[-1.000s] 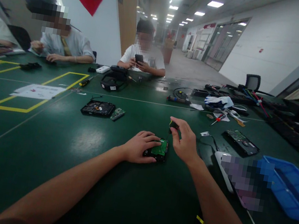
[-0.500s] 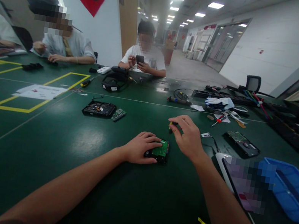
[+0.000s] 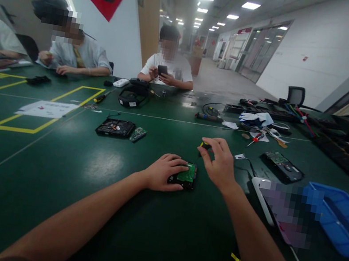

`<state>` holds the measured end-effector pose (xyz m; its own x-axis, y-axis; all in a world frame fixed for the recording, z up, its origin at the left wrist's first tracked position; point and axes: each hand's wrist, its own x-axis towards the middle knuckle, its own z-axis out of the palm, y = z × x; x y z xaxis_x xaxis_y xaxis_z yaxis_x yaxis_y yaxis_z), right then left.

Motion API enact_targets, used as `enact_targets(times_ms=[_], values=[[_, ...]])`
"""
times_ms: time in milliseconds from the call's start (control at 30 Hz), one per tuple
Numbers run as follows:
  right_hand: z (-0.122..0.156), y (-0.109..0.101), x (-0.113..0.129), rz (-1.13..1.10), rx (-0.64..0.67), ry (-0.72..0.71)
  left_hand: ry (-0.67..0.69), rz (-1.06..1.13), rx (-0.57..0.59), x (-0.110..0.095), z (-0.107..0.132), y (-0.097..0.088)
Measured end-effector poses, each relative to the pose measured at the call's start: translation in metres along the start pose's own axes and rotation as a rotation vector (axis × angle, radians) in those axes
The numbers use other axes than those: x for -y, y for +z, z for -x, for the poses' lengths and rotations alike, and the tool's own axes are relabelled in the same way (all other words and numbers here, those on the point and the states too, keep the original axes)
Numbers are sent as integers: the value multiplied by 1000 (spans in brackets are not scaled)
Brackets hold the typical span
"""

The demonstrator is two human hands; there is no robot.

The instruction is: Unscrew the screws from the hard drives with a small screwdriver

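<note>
1. Across the whole lower frame, a green table (image 3: 52,172) spreads out, with yellow tape lines toward the left edge.
2. At right edge, a blue bin (image 3: 343,223) sits on the table, just beside a blurred flat device.
3. Upper left and top centre: two other people seated at the far side; the one at centre holds a phone (image 3: 162,70) in both hands.
4. Left of centre, an opened hard drive (image 3: 114,127) lies flat, a loose circuit board (image 3: 138,133) just beside it.
5. Centre frame, left hand (image 3: 163,172) lies palm down on a small hard drive (image 3: 184,177), green board facing up, fingers curled over its near left edge, pressing it to the table.
6. Just right of and above that drive, right hand (image 3: 221,163) is closed around a small screwdriver (image 3: 203,145), its black-and-yellow handle pinched at the fingertips; the tip is too small to make out.
</note>
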<state>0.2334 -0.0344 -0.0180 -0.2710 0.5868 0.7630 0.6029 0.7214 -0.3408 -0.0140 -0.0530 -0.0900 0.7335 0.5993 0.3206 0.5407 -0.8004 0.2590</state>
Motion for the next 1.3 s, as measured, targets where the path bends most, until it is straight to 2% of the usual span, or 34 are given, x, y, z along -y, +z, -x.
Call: enact_targets(times_ms=[300, 600, 900, 1133, 1300], values=[[6, 3, 2, -11, 63, -29, -11, -9, 11, -1, 0, -1], [6, 5, -9, -17, 34, 1, -20, -26, 4, -3, -1, -1], [7, 4, -6, -48, -10, -22, -13, -29, 19, -3, -2, -3], [12, 6, -14, -61, 9, 16, -9, -23, 26, -1, -2, -2], [6, 7, -10, -86, 36, 4, -30, -22, 24, 2, -2, -2]])
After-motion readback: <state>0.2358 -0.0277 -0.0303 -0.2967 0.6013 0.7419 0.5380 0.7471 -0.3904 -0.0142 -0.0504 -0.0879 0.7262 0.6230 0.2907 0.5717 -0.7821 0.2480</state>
